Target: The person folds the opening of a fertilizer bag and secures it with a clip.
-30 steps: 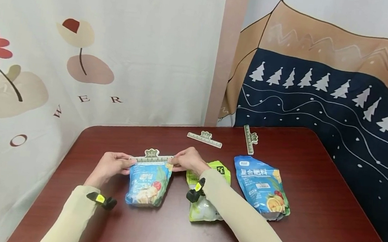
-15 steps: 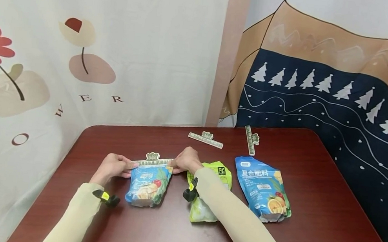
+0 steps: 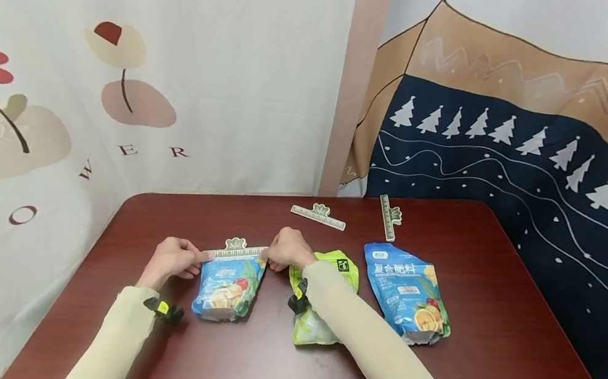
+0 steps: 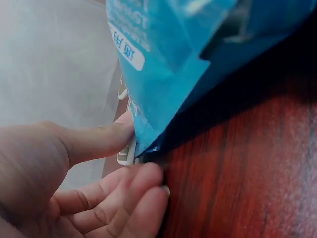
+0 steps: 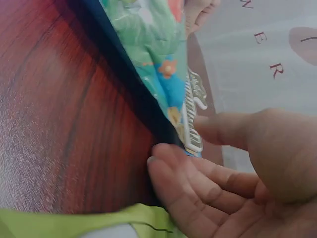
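Observation:
A blue bag [image 3: 228, 289] with fruit printed on it lies on the table, its top edge in a long bag clip [image 3: 235, 249] with piano-key markings and a crown-shaped handle. My left hand [image 3: 174, 259] pinches the clip's left end at the bag's corner; in the left wrist view the thumb [image 4: 96, 141] is on the near side, the fingers curled beneath. At the opposite end my right hand [image 3: 289, 250] pinches the clip. Its thumb [image 5: 223, 130] meets the clip's edge in the right wrist view, with the fingers behind the bag's corner.
A green bag [image 3: 317, 330] lies partly under my right forearm. To its right is a second blue bag [image 3: 407, 293]. Two more clips, one slanted [image 3: 318, 216] and one nearly upright [image 3: 390, 218], lie near the back edge of the dark red table [image 3: 508, 359]. Printed curtains hang behind.
The clipped top of the blue bag has come down slightly toward the table, both hands staying at its ends. The other bags and clips have not moved.

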